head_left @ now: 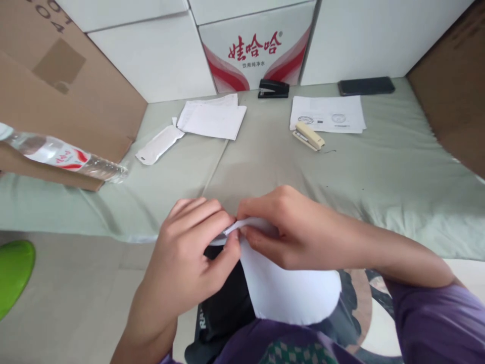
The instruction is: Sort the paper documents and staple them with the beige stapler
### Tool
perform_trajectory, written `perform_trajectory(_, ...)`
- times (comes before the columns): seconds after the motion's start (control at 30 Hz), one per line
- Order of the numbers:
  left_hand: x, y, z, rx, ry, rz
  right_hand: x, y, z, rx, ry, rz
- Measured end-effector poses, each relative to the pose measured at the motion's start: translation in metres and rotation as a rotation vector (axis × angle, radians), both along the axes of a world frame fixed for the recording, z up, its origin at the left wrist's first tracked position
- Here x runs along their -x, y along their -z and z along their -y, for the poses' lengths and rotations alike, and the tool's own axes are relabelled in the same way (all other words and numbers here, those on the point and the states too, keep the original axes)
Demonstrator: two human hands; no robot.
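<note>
Cardboard box [102, 96] stands far to the left of the fingers [229, 253] and beyond them, with a Wahaha water bottle [71, 157] just beside it; a rounded green object [15, 275], cut by the frame, sits low, left of the fingers; nearer to them, beyond the left hand [185, 253], a white packet [159, 144] lies beside overlapping white papers [215, 119]; the left hand has its thumb and index fingertip clamped on the upper edge of a white paper sheet [291, 293], which hangs from the fingers towards the person's lap [225, 293]; straight beyond the fingertips, a black stapler [273, 91] sits in front of a Wahaha carton [265, 73]; the right hand [295, 230] pinches the same edge between thumb and index finger, its fingertips just beside the left ones; beyond the right hand, a cream stapler [311, 135] lies with one end on a corner of stamped papers [326, 108]; a black smartphone [367, 86] lies farthest off, beyond the fingers and to their right.
</note>
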State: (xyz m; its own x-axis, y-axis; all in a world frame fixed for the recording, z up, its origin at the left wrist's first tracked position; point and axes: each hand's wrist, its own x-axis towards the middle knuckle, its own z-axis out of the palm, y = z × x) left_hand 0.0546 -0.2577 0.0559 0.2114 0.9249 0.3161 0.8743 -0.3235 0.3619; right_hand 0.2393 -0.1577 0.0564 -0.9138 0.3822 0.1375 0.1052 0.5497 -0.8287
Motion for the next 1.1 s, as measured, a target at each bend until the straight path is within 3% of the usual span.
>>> perform_trajectory(0.23, 0.004, 0.008, -0.008, 0.067, -0.024, 0.059, 0.002, 0.0, -0.011, -0.072, 0.0, 0.064)
perform_trajectory(0.3, 0.007, 0.008, -0.008, 0.148, -0.049, 0.109, 0.001, 0.003, -0.024, -0.096, -0.023, 0.044)
perform_trajectory(0.37, 0.01, 0.008, -0.01, 0.264, -0.09, 0.182, -0.003, 0.013, -0.047, -0.154, 0.052, 0.033)
perform_trajectory(0.4, 0.012, 0.008, -0.011, 0.33, -0.111, 0.233, -0.008, 0.021, -0.062, -0.203, 0.173, 0.051)
perform_trajectory(0.5, 0.018, 0.01, -0.017, 0.509, -0.141, 0.416, -0.027, 0.053, -0.115, -0.429, 0.775, 0.183)
perform_trajectory(0.57, 0.021, 0.013, -0.023, 0.567, -0.142, 0.527, -0.041, 0.076, -0.146, -0.477, 1.024, 0.429)
perform_trajectory(0.67, 0.025, 0.021, -0.032, 0.598, -0.138, 0.666, -0.054, 0.103, -0.175, -0.303, 1.031, 0.683)
perform_trajectory(0.8, 0.029, 0.036, -0.041, 0.643, -0.093, 0.846, -0.052, 0.117, -0.187, -0.23, 1.012, 0.622)
perform_trajectory(0.97, 0.028, 0.054, -0.045, 0.715, -0.034, 1.01, -0.038, 0.095, -0.156, -0.04, 0.822, 0.093)
perform_trajectory(1.1, 0.026, 0.062, -0.049, 0.736, 0.042, 0.962, -0.03, 0.067, -0.1, -0.01, 0.403, -0.422)
